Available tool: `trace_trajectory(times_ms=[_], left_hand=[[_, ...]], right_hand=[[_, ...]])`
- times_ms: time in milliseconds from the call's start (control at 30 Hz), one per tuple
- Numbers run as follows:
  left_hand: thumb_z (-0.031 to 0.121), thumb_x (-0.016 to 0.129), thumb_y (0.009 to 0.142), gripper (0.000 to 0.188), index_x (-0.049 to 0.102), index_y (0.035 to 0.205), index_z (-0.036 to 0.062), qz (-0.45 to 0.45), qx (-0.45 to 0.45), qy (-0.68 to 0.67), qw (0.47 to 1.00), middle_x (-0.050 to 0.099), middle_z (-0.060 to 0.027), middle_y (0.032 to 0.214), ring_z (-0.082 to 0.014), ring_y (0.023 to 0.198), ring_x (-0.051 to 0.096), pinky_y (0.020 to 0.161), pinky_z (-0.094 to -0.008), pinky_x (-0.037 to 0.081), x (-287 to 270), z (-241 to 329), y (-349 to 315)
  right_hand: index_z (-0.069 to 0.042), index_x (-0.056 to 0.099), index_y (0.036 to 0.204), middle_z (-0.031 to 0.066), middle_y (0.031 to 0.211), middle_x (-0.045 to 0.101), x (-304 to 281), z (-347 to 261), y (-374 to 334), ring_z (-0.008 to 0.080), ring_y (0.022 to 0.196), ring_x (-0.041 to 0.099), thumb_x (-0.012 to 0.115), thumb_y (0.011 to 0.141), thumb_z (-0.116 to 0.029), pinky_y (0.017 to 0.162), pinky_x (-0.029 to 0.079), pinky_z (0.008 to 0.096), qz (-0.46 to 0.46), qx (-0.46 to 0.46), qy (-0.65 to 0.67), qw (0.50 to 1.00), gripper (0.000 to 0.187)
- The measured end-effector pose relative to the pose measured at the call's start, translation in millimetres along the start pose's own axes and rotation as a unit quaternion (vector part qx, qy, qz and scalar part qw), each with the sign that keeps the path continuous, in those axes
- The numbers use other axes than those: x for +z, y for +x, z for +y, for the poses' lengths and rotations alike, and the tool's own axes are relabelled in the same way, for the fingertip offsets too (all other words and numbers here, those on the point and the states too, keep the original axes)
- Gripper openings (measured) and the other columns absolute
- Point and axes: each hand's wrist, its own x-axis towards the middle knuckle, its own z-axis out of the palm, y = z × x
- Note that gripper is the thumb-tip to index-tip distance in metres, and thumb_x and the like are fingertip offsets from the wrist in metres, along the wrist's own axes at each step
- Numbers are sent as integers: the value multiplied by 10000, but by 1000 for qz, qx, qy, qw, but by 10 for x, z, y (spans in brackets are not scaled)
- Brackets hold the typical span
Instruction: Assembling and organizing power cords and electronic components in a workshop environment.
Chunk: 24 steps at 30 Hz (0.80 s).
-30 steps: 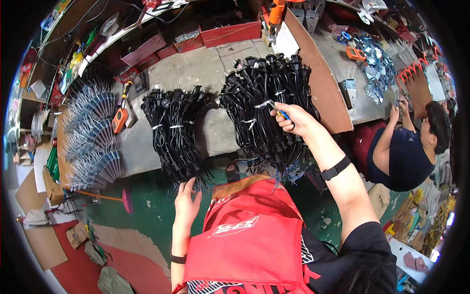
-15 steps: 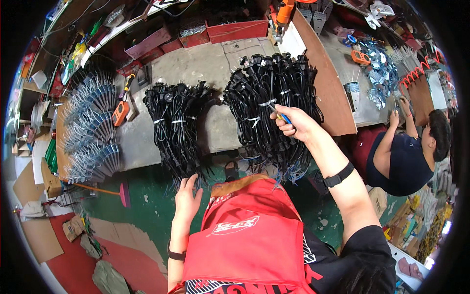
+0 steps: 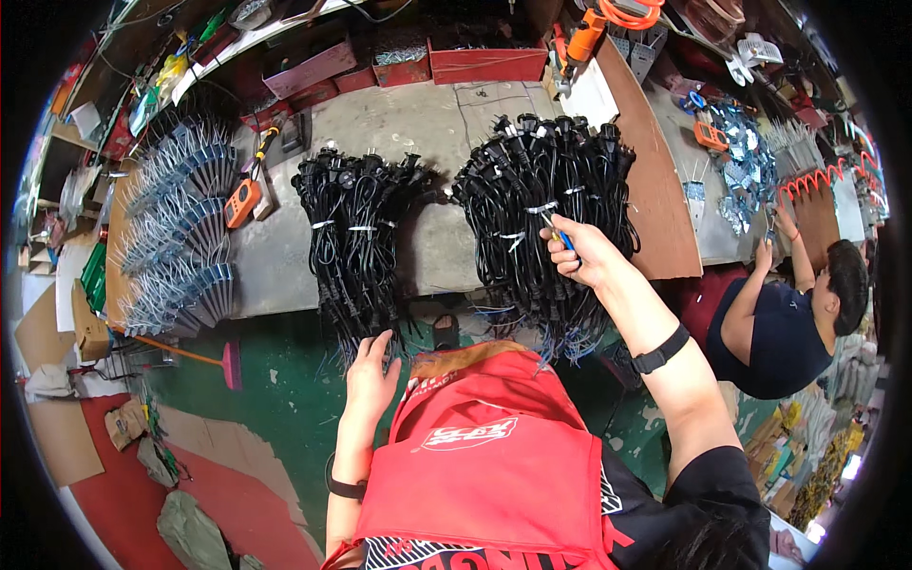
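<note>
My right hand (image 3: 581,251) is closed around small pliers (image 3: 561,234) with blue and yellow handles. Their tip lies by a white tie (image 3: 541,207) that binds one bunch in the right-hand pile of black plug cords (image 3: 518,271). The jaws are too small to read. My left hand (image 3: 372,376) has its fingers apart and holds nothing I can see. Its fingertips are at the lower wire ends of the left pile of black plug cords (image 3: 351,261), also tied in white; whether they touch is unclear. Plugs lie at the far end of both piles, and bare wires hang over the bench's near edge.
Fanned metal parts with thin leads (image 3: 185,223) cover the bench's left end, beside an orange meter (image 3: 243,201). Red bins (image 3: 486,65) line the back. An orange power tool (image 3: 581,40) hangs near a brown board (image 3: 657,180). A co-worker (image 3: 774,323) works at right.
The whole view has shifted slightly, so the bench sits further right. The pliers' tip is a little lower, just off the white tie. My left hand has barely moved.
</note>
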Motion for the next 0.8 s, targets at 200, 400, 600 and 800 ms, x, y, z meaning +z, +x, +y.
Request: trace_trajectory(times_ms=[200,400,600,800], left_hand=[[31,620,741,464,500,1189,52,3,-9,10,1000,525,-129,1023,-240,796,602,711,-351,479,-5,-75,18],[36,615,743,469,496,1196,58,2,5,4,1000,522,-133,1030,-241,803,604,714,-355,478,-28,-93,60],[43,609,745,470,491,1200,61,-3,7,2,1000,522,-133,1037,-244,813,608,717,-371,475,-64,-131,77],[46,604,749,460,493,1195,74,-11,27,-1,1000,524,-155,1029,-284,828,598,728,-379,476,-44,-147,139]], right_hand=[[-49,535,853,-37,590,416,99,81,47,36,436,318,510,899,-299,377,231,191,66,-111,-92,987,255],[-52,545,809,-54,557,395,150,127,132,34,415,306,510,901,-289,370,223,195,108,-140,-93,980,257],[-39,545,845,-49,553,400,198,256,39,33,385,266,491,915,-282,356,187,188,76,-183,-50,979,259],[-23,539,883,-16,613,428,321,591,30,45,438,319,506,908,-310,381,230,182,31,-37,37,998,290]])
